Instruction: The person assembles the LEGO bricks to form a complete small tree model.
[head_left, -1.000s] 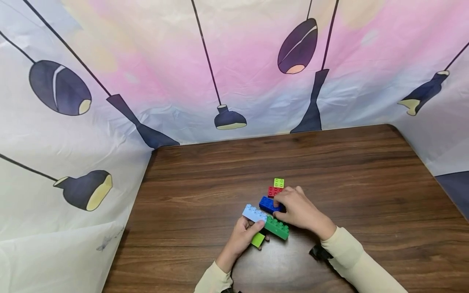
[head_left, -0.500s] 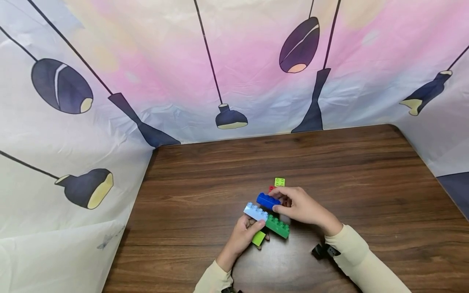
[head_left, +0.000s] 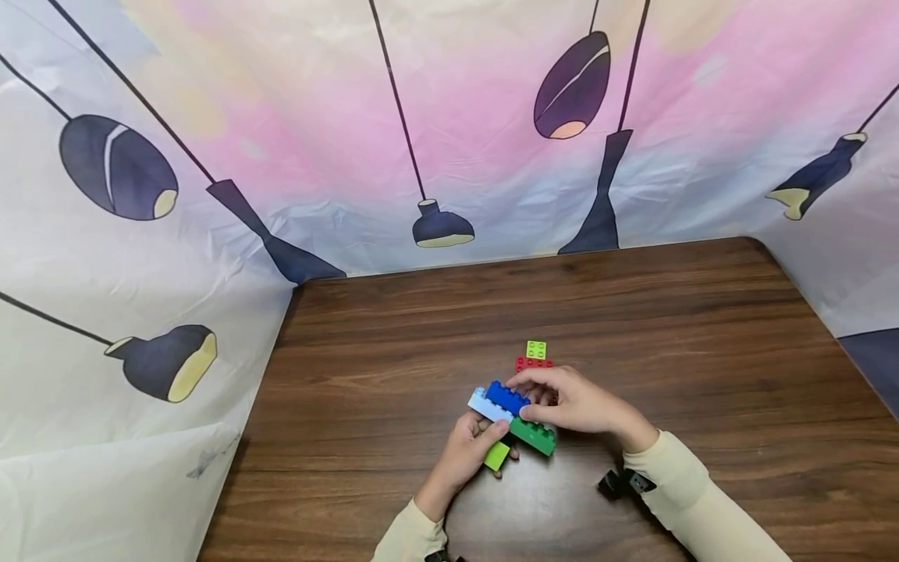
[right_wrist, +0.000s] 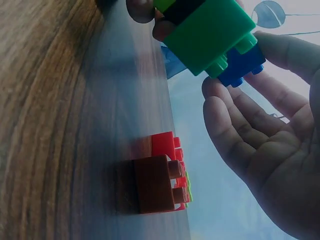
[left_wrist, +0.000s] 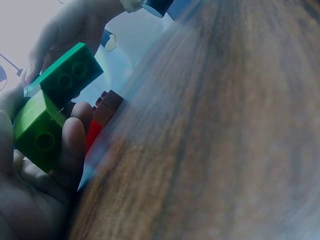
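My left hand (head_left: 463, 449) grips a joined set of toy building bricks: a light blue brick (head_left: 483, 403), a green brick (head_left: 535, 437) in line with it, and a lime brick (head_left: 495, 456) underneath. The thumb presses on the set's near side. Between thumb and fingertips, my right hand (head_left: 581, 400) pinches a dark blue brick (head_left: 506, 396). It overlaps the top of the light blue brick in the head view, lying along the same slant. From the right wrist view, the dark blue brick (right_wrist: 242, 65) sits just behind the green one, studs pointing the same way.
Beyond the hands, a red brick (head_left: 535, 364) and a small lime brick (head_left: 536, 348) lie on the brown wooden table (head_left: 393, 343). A brown brick (right_wrist: 152, 185) stands beside the red one, hidden from the head view by the right hand. A printed cloth (head_left: 316, 156) hangs behind the table.
My right hand has lifted the dark blue brick off the table and brought it onto the light blue brick's top. The left hand has barely moved.
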### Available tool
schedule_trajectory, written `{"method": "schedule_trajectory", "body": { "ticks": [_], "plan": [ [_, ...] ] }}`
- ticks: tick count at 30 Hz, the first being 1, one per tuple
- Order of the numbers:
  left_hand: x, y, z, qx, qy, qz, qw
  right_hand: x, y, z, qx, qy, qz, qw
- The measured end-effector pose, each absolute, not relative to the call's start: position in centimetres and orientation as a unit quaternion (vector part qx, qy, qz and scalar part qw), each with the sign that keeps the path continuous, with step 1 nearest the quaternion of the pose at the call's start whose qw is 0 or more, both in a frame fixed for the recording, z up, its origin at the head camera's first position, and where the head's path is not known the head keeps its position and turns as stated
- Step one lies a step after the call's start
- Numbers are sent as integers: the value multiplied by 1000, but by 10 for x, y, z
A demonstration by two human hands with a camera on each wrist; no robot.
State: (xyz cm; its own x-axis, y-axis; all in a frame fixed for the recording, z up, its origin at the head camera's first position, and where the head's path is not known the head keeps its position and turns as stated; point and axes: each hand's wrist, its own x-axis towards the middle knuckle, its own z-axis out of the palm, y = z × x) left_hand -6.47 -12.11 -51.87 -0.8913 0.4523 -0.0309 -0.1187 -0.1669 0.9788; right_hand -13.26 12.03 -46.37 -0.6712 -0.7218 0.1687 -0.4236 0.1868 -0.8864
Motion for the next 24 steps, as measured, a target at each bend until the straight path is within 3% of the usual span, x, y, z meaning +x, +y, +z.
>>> {"method": "schedule_trajectory", "body": {
  "ticks": [24],
  "plan": [
    [-65, -122, -517, 129, 646, 727, 195, -130, 117, -468, -379, 749, -526, 136]
  ]
}}
